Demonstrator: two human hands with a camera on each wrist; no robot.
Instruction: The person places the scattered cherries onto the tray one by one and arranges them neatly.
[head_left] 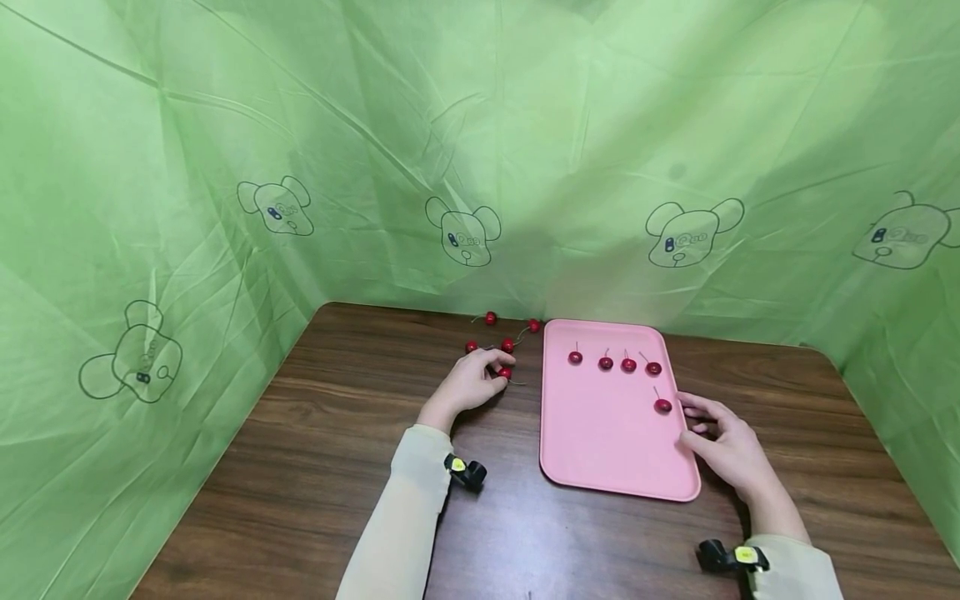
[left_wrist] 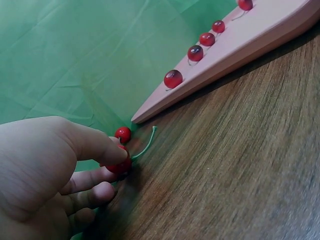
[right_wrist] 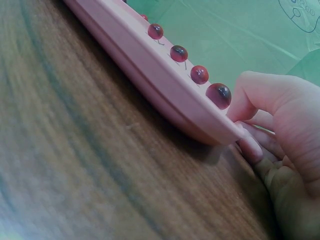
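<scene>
My left hand (head_left: 474,381) pinches a red cherry (left_wrist: 119,161) between thumb and fingers at the tabletop, its green stem pointing away to the right. Part of that cherry hides behind the thumb. Several more cherries lie just beyond this hand, among them one (head_left: 507,344) by the fingertips and another (head_left: 471,347) above the knuckles. A pink tray (head_left: 600,450) lies to the right, with several dark red cherries on it, most in a row toward its far end. At the tray's right edge, my right hand (head_left: 723,442) grips the rim, near a lone cherry (head_left: 663,406).
The dark wood table (head_left: 315,467) ends at the back against a green cloth (head_left: 570,167) printed with mouse-like heads, which also hangs at both sides. Two more loose cherries sit near the back edge, one (head_left: 534,325) close to the tray's far left corner.
</scene>
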